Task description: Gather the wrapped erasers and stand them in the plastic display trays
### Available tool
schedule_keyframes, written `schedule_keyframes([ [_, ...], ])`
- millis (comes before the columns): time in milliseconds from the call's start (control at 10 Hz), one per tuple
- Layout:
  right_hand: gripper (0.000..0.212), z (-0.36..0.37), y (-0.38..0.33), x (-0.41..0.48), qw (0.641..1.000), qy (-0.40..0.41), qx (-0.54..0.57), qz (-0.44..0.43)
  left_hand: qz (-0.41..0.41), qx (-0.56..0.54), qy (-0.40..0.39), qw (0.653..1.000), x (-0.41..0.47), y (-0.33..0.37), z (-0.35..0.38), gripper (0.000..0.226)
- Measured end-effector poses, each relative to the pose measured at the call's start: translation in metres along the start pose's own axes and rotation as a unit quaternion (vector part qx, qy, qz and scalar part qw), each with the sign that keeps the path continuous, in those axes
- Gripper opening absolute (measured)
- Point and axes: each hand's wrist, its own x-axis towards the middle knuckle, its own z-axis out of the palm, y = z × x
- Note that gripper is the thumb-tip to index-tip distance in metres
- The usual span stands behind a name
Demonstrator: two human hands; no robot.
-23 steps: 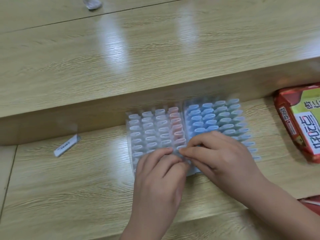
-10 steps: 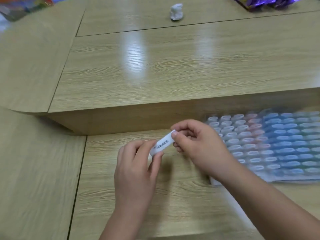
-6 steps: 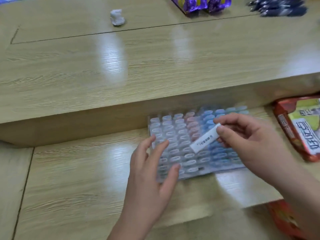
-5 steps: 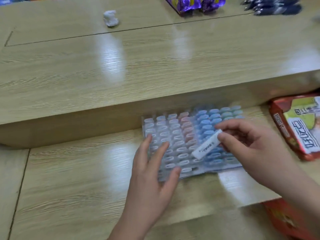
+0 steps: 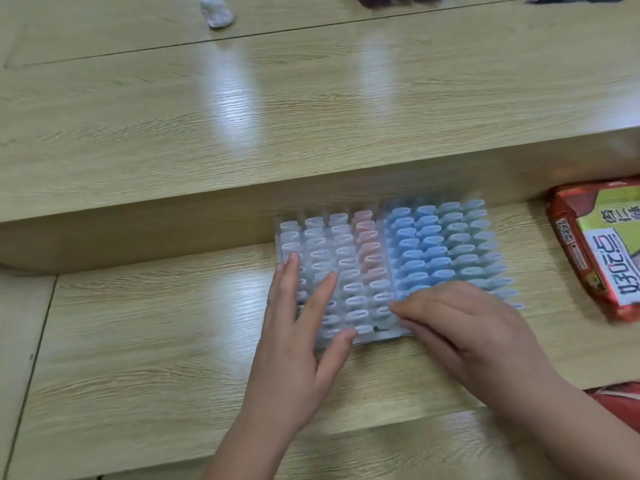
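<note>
Down from mid-air, the right hand [image 5: 467,334] has dropped to the 6 o'clock edge of the plastic display trays [image 5: 381,337]. The white eraser it pinched half a second ago is out of sight under its bent fingers, so I cannot tell whether it grips anything.

The left hand [image 5: 294,341] lies flat, fingers spread wide, on the wrapped erasers [image 5: 346,261] at the trays' 8 o'clock corner. The trays sit on the wooden ledge [image 5: 156,323] against the step. A red snack packet [image 5: 599,251] lies at 3 o'clock and a crumpled white lump [image 5: 216,12] far off at 11.
</note>
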Motion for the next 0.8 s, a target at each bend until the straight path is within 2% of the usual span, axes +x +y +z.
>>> schedule_keyframes([
  [200,0.016,0.006,0.000,0.002,0.998,-0.002,-0.029,-0.064,0.001,0.006,0.001,1.000,0.000,-0.001,0.000,0.062],
  [400,0.015,0.014,0.000,-0.001,0.997,0.035,-0.034,-0.059,0.006,0.006,0.000,1.000,0.000,-0.002,0.000,0.062],
  [500,0.020,0.021,0.003,-0.005,0.994,0.033,-0.078,-0.066,0.004,0.007,-0.010,1.000,0.000,-0.003,-0.002,0.063],
  [700,0.039,0.020,0.009,-0.011,0.976,0.009,-0.166,-0.139,-0.004,0.015,-0.020,1.000,0.003,-0.001,-0.004,0.064],
  [800,0.051,0.013,-0.002,-0.015,0.978,0.002,-0.176,-0.109,-0.027,-0.071,-0.042,0.996,-0.004,0.004,-0.018,0.068],
])
